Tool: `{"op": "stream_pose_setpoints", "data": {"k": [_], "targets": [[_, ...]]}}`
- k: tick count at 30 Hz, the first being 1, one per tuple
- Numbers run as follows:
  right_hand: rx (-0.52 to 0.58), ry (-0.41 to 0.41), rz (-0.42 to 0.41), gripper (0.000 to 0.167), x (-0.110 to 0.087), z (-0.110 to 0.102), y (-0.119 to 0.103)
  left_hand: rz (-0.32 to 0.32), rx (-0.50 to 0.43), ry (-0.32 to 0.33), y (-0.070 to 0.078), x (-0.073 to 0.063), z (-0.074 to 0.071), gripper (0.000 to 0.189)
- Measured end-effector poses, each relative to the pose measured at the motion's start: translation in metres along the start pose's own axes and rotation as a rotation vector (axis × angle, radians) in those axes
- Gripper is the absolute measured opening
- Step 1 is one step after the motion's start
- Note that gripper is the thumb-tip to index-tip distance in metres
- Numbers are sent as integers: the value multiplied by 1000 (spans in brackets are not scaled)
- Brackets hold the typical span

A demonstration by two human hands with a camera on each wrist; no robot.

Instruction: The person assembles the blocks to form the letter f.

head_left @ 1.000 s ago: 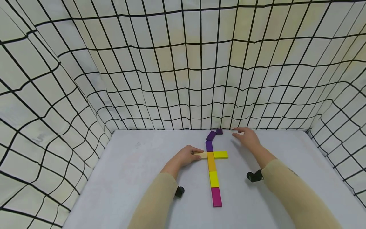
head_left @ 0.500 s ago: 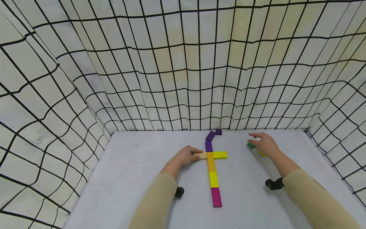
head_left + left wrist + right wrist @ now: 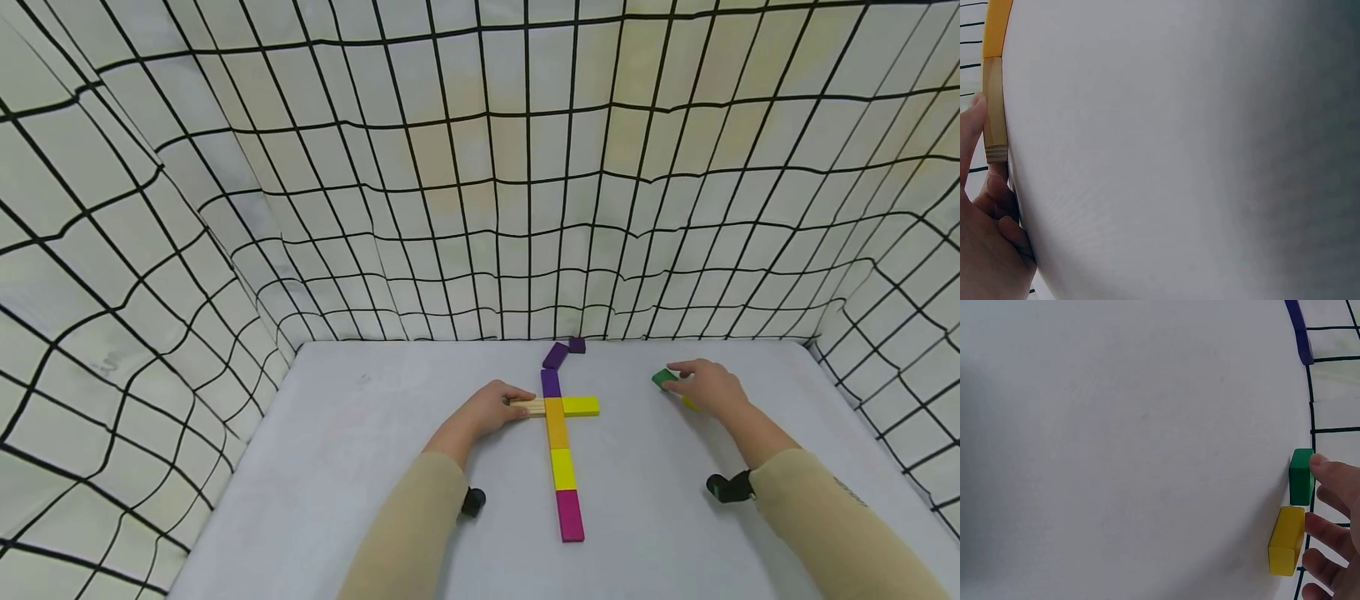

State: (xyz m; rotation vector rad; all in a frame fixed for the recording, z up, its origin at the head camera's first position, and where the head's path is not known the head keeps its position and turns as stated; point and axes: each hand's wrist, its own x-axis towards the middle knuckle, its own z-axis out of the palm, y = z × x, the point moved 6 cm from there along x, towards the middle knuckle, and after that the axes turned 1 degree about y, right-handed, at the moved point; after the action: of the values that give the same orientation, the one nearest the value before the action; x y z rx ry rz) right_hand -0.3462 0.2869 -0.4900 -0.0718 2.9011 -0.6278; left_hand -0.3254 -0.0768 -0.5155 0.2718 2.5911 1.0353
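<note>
My left hand grips a bare-wood block with lines along it. In the left wrist view that block meets the orange block end to end, one fingertip on its side. To the right, my right hand pinches a green block at its near edge with thumb and finger. Beside the green block in the right wrist view lies a yellow block, mostly hidden under the hand in the head view; the other fingers hang close by it.
A column of flat blocks runs up the white table: magenta, yellow, orange, purple. Darker purple blocks bend away at its far end. A yellow block juts right. Black netting encloses the table.
My right hand has moved right from near the far purple blocks to the green block and now pinches it. My left hand has stayed on the wooden block.
</note>
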Motion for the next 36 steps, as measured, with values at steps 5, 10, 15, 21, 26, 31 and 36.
{"op": "stream_pose_setpoints", "data": {"k": [5, 10, 15, 21, 26, 31, 36], "targets": [[-38, 36, -21, 56, 0, 1, -1, -6, 7, -2, 0, 2, 1, 29], [-51, 61, -13, 54, -1, 4, -4, 3, 8, -5, 0, 2, 1, 30], [-65, 88, -19, 50, -2, 4, -12, 6, 9, -3, -1, 3, 1, 30], [-76, 132, -51, 46, 5, 4, -19, 0, 5, -8, -2, 3, 1, 30], [-72, 153, -88, 44, 10, 5, -26, 16, 7, -7, -1, 3, 0, 30], [-56, 143, -95, 43, 15, 9, -33, 14, 3, -8, 0, 2, 0, 29], [-31, 117, -82, 43, 22, 13, -41, 14, -4, -10, 0, 2, 0, 29]]}}
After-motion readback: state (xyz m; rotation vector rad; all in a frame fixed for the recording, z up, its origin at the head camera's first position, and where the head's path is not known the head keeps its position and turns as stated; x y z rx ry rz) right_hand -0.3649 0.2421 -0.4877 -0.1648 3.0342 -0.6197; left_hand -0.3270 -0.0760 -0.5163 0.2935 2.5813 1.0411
